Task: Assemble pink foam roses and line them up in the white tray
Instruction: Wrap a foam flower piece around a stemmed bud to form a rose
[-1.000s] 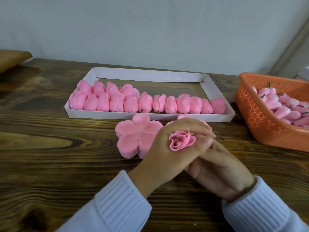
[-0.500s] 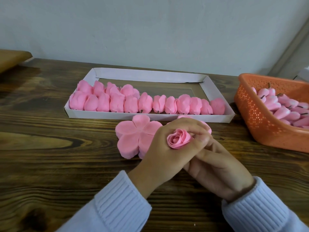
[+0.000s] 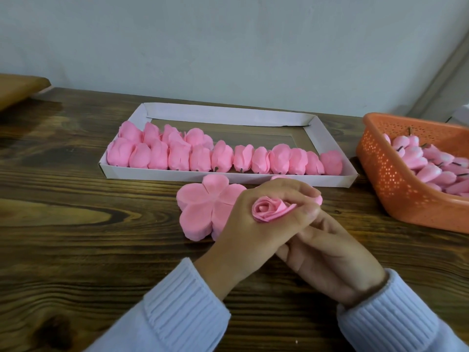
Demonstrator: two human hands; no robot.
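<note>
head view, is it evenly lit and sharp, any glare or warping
Head view: soft, even light, with faint shadows around the white tray. Head view: dull sheen on the wooden table at left, no hard glare. Head view: wide-angle bend leans the wall edge and orange basket at right. Head view: foam rose fairly sharp, sleeves softer.

2 hands meet in middle, touching. Left hand [image 3: 253,224] on top, back facing up, fingers curled round small pink foam rose [image 3: 271,210], thumb and pointer finger wrapped close round it. Right hand [image 3: 330,257] tucked under left, fingertips hidden, grip not clear. Both wrists in pale blue ribbed sleeves [image 3: 182,308].
</note>
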